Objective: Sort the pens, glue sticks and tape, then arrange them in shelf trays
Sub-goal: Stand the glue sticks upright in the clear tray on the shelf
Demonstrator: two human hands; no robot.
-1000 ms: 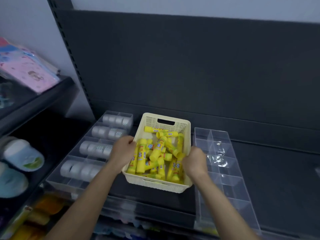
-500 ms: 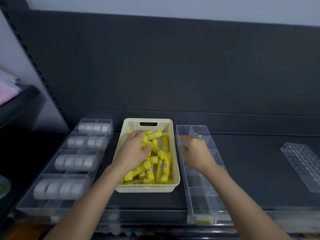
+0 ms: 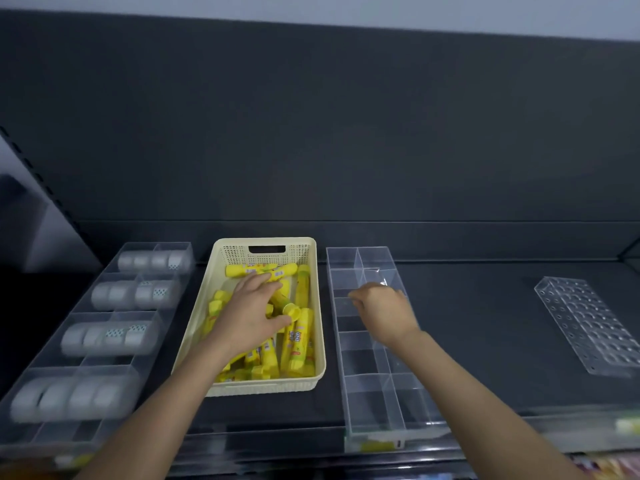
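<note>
Left hand [image 3: 254,315] is spreading a wide grip over glue sticks [image 3: 299,344]; gathering parallel ones seems wisest. Right hand [image 3: 384,311] is hovering, grip unclear.

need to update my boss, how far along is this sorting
Done: tape rolls sit in the left tray. In hand: the left hand touches glue sticks in the basket, the right hand over the empty divided tray. Left: every glue stick; no pens visible.
</note>
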